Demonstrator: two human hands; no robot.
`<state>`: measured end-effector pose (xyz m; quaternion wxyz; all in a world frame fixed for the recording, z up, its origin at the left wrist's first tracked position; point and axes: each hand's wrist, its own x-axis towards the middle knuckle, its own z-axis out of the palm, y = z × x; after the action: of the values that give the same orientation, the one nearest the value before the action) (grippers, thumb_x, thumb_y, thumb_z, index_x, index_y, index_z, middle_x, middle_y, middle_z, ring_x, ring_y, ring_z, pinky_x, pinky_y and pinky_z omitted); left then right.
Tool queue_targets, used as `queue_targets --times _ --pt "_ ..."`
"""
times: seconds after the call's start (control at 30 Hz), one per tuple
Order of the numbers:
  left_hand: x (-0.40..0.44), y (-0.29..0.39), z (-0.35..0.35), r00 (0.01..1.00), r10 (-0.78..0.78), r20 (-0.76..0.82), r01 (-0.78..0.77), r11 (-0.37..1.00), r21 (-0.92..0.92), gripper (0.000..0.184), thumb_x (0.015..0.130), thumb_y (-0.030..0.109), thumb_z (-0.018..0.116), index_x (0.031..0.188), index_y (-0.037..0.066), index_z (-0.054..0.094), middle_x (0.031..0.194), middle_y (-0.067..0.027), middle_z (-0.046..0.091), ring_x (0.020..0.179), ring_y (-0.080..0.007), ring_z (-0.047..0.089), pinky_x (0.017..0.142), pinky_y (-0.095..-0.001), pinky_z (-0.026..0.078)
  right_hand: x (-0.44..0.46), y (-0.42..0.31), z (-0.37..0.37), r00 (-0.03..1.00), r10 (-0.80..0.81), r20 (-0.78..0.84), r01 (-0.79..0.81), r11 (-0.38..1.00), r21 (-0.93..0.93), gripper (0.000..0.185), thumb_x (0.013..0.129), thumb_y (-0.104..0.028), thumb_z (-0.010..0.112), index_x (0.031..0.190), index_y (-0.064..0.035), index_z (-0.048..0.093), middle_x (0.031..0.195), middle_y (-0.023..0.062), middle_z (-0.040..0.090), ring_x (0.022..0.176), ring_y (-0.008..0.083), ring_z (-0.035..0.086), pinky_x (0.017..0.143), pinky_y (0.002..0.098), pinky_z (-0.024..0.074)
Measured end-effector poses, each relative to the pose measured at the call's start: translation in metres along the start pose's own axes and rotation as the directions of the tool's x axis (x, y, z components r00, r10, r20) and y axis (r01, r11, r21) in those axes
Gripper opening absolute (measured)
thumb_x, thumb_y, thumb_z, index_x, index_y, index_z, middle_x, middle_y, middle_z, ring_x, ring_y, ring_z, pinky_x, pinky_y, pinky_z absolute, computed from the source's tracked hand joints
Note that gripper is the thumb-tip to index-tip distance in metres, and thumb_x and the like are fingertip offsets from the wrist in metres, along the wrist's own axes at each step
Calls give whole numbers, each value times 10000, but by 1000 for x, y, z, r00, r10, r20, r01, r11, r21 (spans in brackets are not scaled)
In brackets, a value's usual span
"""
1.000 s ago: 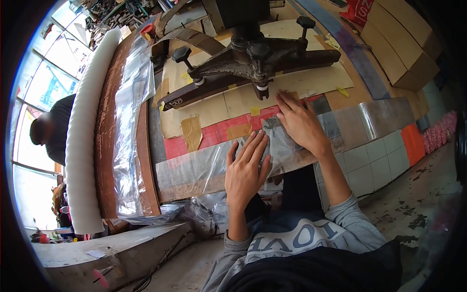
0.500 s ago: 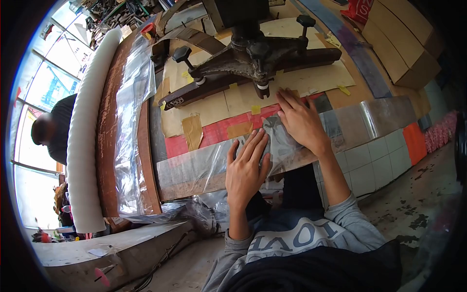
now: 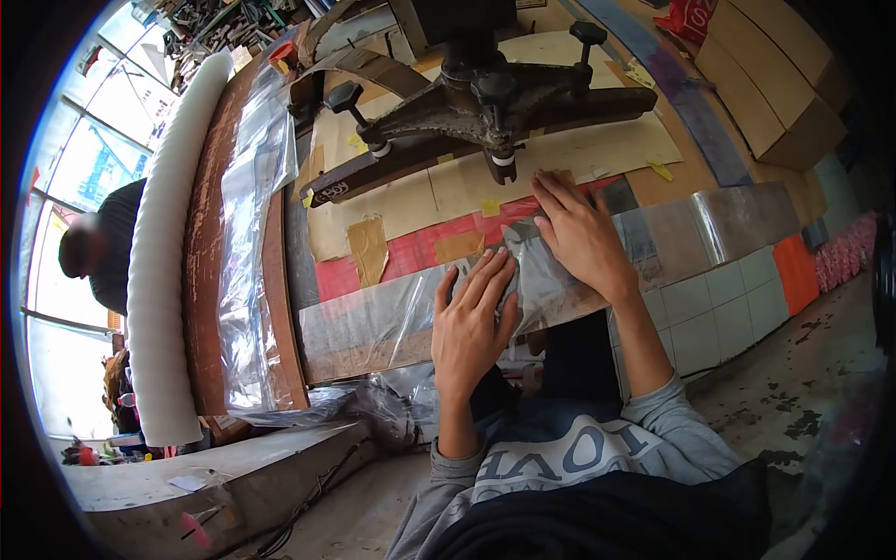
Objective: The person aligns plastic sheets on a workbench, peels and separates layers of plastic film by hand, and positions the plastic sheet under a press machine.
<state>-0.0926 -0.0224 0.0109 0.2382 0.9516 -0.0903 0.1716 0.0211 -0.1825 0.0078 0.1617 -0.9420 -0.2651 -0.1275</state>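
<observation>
My left hand (image 3: 474,322) lies flat with its fingers stretched on a clear plastic sheet (image 3: 373,322) at the table's front edge. To its right, my right hand (image 3: 583,238) also rests palm down, fingers spread, its fingertips by the edge of the cream board (image 3: 476,191). Neither hand grips anything. Between the board and the plastic runs a red strip (image 3: 406,252) with brown tape patches (image 3: 369,252) on it. Just beyond my hands stands a dark metal press head (image 3: 467,112) with black knobs and a long bar over the board.
A long white foam roll (image 3: 168,261) and crumpled clear film (image 3: 247,271) lie at the left. Behind them, a person in dark clothes (image 3: 117,238) is by the windows. Cardboard boxes (image 3: 765,84) and a red bag (image 3: 686,21) are at the back right.
The metal press head has shifted very slightly over the board. My hands have stayed in nearly the same place.
</observation>
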Motion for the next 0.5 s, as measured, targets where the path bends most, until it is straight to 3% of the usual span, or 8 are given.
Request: queue_targets --times 0.23,0.5 --pt "-1 -1 -6 999 53 -1 -53 993 -105 301 857 201 637 1148 128 654 1194 -5 643 1151 -178 567 1046 -409 341 -23 -6 -23 986 85 145 -97 992 76 479 921 -231 572 1366 -74 484 1433 78 459 1363 249 373 1101 521 286" --pt "-1 -3 -5 997 80 -16 -82 987 -140 250 852 206 645 1091 137 675 1128 3 671 1090 -186 595 1016 -395 363 -33 -1 -21 995 33 90 -42 995 96 448 920 -241 564 1324 -56 505 1398 92 487 1336 256 403 1078 553 313"
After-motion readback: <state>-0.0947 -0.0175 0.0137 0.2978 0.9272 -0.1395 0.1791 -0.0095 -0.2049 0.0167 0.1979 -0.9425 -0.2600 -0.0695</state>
